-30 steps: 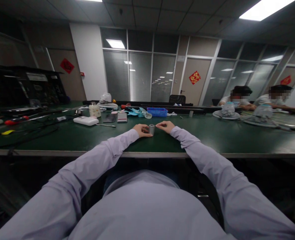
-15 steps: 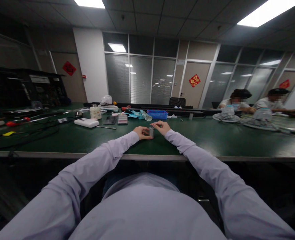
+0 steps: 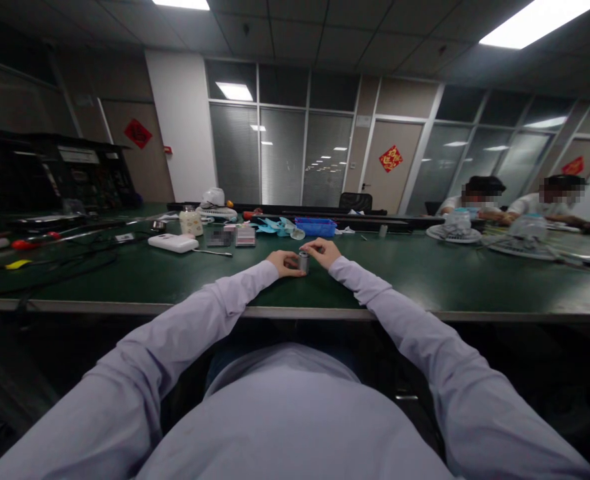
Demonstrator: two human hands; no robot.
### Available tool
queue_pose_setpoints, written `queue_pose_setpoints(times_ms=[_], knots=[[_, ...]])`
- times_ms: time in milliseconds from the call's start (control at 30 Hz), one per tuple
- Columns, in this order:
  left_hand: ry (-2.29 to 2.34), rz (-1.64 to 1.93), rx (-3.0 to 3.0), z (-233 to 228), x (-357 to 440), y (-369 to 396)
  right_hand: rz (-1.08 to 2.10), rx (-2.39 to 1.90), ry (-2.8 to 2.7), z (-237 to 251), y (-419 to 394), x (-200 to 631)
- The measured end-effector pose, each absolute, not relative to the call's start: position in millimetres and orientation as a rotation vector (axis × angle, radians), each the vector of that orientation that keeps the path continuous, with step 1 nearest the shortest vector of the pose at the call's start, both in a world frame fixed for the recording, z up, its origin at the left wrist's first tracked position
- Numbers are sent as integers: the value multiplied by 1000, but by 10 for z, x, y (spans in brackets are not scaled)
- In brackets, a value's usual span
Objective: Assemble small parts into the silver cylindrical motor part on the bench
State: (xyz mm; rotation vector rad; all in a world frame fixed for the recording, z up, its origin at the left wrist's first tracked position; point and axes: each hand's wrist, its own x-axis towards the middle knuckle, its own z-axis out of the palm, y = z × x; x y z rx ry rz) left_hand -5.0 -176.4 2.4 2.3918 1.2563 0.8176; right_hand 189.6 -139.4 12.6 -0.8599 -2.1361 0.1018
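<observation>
A small grey metal cylinder [image 3: 303, 263] stands upright on the green table [image 3: 215, 283]. From its left side my left hand [image 3: 285, 263] grips it, thumb low at the front and fingers curled behind. Over the cylinder's top rim, my right hand [image 3: 323, 252] is closed in a pinch, fingertips pointing left. What those fingertips hold, if anything, is too small to make out.
Beyond my hands lie a blue plastic basket [image 3: 315, 228], light-blue gloves [image 3: 275, 227] and a white power bank [image 3: 173, 243] with a short cable. A patterned jar [image 3: 191, 221] stands behind it. Two people sit at the far right near white fan-like units [image 3: 453, 230].
The view has tilted very slightly. Both hands keep nearly the same pose around the cylinder, with the right fingertips still at its top.
</observation>
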Motion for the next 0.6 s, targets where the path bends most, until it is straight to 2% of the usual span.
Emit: queue_pose_setpoints(times_ms=[600], knots=[[1290, 786, 2311, 26, -25, -1701, 484, -818, -2130, 122, -1415, 1923]])
